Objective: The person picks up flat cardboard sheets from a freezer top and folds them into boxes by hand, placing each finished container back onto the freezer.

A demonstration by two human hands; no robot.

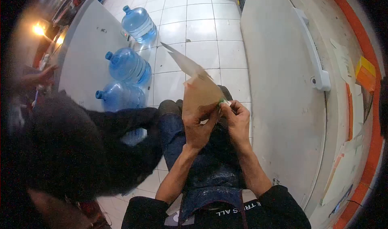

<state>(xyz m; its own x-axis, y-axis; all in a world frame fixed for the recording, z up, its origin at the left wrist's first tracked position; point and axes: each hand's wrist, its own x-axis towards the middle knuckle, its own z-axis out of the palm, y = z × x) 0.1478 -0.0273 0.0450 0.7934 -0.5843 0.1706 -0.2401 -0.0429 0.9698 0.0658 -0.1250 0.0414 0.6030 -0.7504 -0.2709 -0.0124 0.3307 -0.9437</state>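
Observation:
My left hand [196,130] is closed on the lower edge of a folded sheet of brown paper [202,93] and holds it up above my lap. The paper's far end narrows to a pale, pointed flap that slants up to the left. At the paper's right edge, the thumb and fingers of my right hand [239,120] pinch a small green and white piece [224,102], too small to name. Both hands are close together, thumbs almost meeting.
Large blue water jugs [128,65] stand on the white tiled floor [202,29] beside a grey panel [87,43]. A person in dark clothing [68,148] is close on my left. To my right is a white door with a handle [313,51], with papers [343,164] beyond it.

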